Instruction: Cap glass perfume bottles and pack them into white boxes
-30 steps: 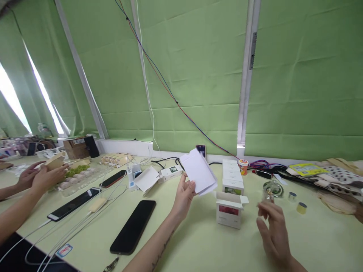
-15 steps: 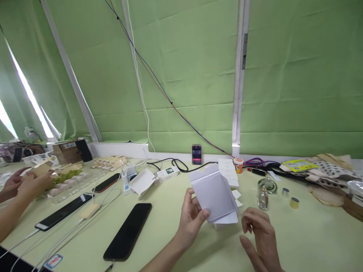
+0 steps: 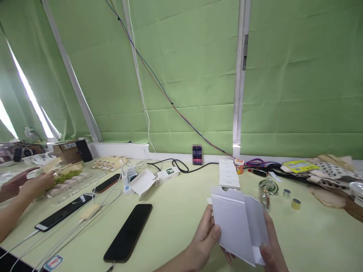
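Between my two hands is a white folding carton [image 3: 231, 223], partly unfolded, with a side panel standing out to the right. My left hand [image 3: 205, 236] grips its left edge, thumb on the front panel and fingers behind. My right hand [image 3: 272, 245] holds the right side, its thumb near the lower flap; some of its fingers are hidden behind the card. Just beyond the carton stands a small glass bottle [image 3: 264, 199], partly covered by it. A row of white boxes [image 3: 228, 172] lies behind the carton.
A black phone [image 3: 129, 232] lies left of my hands, with cables and a power bank [image 3: 90, 211] farther left. Two small caps [image 3: 295, 204] and a glass dish [image 3: 272, 186] are at right. At far left, another person's hands [image 3: 34, 185] hold a pale box near an egg tray.
The carton has moved right and down with my left hand. My right hand, free before, now holds its right side, and the side panel has swung out.
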A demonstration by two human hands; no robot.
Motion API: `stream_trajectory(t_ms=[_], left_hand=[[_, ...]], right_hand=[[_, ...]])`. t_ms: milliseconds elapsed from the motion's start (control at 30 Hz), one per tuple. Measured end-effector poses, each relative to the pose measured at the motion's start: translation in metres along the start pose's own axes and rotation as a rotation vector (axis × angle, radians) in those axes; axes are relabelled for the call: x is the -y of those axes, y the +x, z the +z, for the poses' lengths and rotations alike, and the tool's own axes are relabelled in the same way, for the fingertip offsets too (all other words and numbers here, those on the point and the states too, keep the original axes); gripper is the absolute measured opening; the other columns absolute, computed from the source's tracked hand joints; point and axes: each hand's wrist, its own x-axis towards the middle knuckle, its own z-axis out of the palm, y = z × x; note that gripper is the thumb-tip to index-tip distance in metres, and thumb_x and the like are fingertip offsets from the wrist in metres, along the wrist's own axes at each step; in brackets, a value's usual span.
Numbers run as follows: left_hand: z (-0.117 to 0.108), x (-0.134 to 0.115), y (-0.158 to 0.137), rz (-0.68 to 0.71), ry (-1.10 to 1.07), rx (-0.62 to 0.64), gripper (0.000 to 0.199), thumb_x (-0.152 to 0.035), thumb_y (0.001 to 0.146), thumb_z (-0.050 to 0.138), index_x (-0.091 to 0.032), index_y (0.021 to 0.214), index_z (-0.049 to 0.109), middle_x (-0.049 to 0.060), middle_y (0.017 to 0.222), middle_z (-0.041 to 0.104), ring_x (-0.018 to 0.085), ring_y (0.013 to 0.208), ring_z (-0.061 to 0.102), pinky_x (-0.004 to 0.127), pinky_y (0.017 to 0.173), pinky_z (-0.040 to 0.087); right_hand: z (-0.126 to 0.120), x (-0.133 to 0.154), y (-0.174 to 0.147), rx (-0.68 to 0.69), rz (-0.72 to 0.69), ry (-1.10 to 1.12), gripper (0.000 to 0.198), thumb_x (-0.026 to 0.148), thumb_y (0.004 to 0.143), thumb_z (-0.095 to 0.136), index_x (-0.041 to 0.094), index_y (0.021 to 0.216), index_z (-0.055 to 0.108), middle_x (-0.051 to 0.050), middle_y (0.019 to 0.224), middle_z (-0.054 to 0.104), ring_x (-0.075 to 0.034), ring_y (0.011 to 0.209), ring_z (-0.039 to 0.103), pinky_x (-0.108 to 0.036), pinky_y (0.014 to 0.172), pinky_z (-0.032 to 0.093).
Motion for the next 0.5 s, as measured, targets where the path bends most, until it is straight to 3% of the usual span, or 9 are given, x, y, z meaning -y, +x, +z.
stream_trajectory(t_ms=[100,167,233,267,333,400,500], left_hand=[[0.000,0.007,0.000,-0.051,-0.023,-0.049,0.050,-0.046,0.091,0.049,-0.026,0.134,0.033,0.009,0.099,0.062,0.011,0.055,0.063,0.020,0.046,0.052],[-0.001,0.013,0.000,-0.080,-0.052,-0.074,0.052,-0.047,0.091,0.049,-0.025,0.136,0.033,0.009,0.094,0.064,0.012,0.055,0.063,0.020,0.045,0.051],[-0.001,0.019,0.001,-0.111,-0.098,-0.080,0.052,-0.048,0.090,0.051,-0.022,0.134,0.040,0.009,0.090,0.065,0.012,0.057,0.063,0.020,0.046,0.051],[-0.001,0.021,0.001,-0.125,-0.123,-0.080,0.051,-0.048,0.089,0.052,-0.020,0.131,0.045,0.009,0.089,0.065,0.013,0.059,0.062,0.020,0.047,0.051],[0.000,0.022,0.002,-0.149,-0.169,-0.084,0.049,-0.049,0.087,0.055,-0.017,0.125,0.053,0.010,0.090,0.065,0.013,0.064,0.062,0.020,0.051,0.050],[0.001,0.020,0.003,-0.166,-0.202,-0.094,0.048,-0.049,0.086,0.057,-0.016,0.121,0.056,0.011,0.093,0.065,0.014,0.069,0.061,0.021,0.054,0.050],[0.002,0.012,0.005,-0.184,-0.234,-0.100,0.045,-0.048,0.086,0.058,-0.015,0.117,0.060,0.011,0.095,0.065,0.014,0.075,0.060,0.023,0.061,0.050]], right_hand=[[-0.004,-0.010,0.009,0.008,-0.002,0.024,0.086,0.076,0.078,0.037,0.024,0.145,0.026,-0.011,0.146,0.032,-0.036,0.132,0.034,-0.039,0.090,0.047],[-0.006,-0.024,0.018,-0.023,0.063,0.056,0.090,0.082,0.069,0.042,0.021,0.135,0.043,-0.014,0.134,0.046,-0.039,0.121,0.046,-0.043,0.084,0.050],[-0.007,-0.038,0.031,-0.053,0.197,0.060,0.070,0.078,0.074,0.042,0.020,0.105,0.065,-0.014,0.096,0.064,-0.036,0.089,0.063,-0.043,0.065,0.053],[-0.008,-0.043,0.037,-0.055,0.254,0.057,0.061,0.074,0.078,0.041,0.020,0.088,0.068,-0.012,0.077,0.064,-0.032,0.072,0.063,-0.041,0.055,0.052],[-0.009,-0.049,0.048,-0.062,0.426,0.061,0.055,0.071,0.079,0.044,0.021,0.071,0.066,-0.009,0.063,0.060,-0.028,0.058,0.060,-0.039,0.049,0.050],[-0.010,-0.048,0.053,-0.031,0.546,0.098,0.055,0.071,0.078,0.046,0.020,0.069,0.064,-0.008,0.062,0.060,-0.026,0.055,0.059,-0.037,0.046,0.050],[-0.011,-0.040,0.052,0.073,0.559,0.136,0.053,0.070,0.078,0.047,0.020,0.071,0.062,-0.005,0.060,0.059,-0.024,0.051,0.059,-0.034,0.042,0.050]])
